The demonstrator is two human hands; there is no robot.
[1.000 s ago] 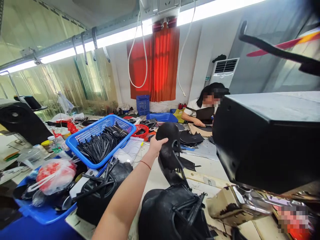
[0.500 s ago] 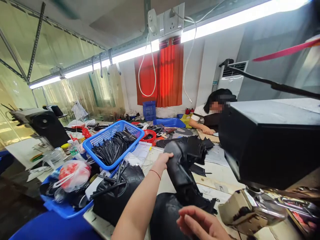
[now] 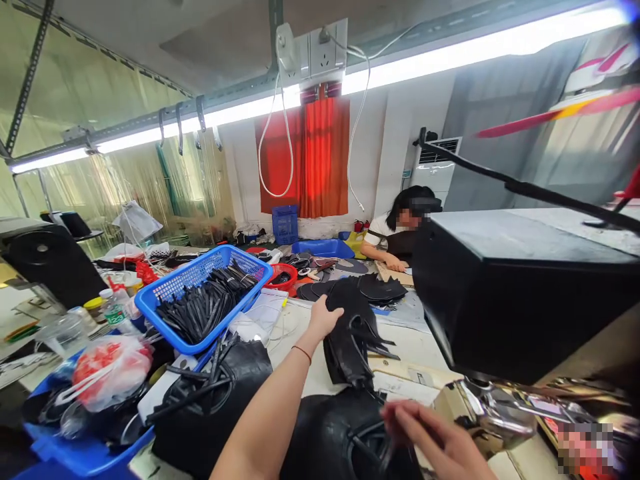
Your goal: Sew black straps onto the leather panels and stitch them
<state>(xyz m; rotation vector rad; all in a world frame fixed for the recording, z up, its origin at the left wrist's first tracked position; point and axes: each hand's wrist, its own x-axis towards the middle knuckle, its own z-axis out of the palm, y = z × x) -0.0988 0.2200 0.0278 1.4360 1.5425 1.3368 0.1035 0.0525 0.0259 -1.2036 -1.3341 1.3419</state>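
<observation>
My left hand (image 3: 324, 317) reaches out over the table, its thumb and fingers closed on the edge of a bundle of black leather-like pieces (image 3: 347, 340). The bundle bends and hangs toward me. Below it, close to me, lies another black leather-like piece (image 3: 320, 433) with narrow strips on it. My right hand (image 3: 435, 437) is at the lower right above that piece, fingers loosely bent and slightly apart, with nothing visible in them. Its fingertips are blurred. More black cut pieces (image 3: 383, 288) lie on the table just beyond the bundle.
A sewing machine (image 3: 505, 300) stands close on the right. At left are a blue basket (image 3: 145, 303) of black strips, a black heap (image 3: 215, 400) and a blue tub (image 3: 100, 460) with a plastic bag (image 3: 113, 370). Across the table, a person (image 3: 400, 230) works.
The black bundle has swung down and lies flatter, still in my left hand. My right hand has moved slightly right. The view has shifted to the right.
</observation>
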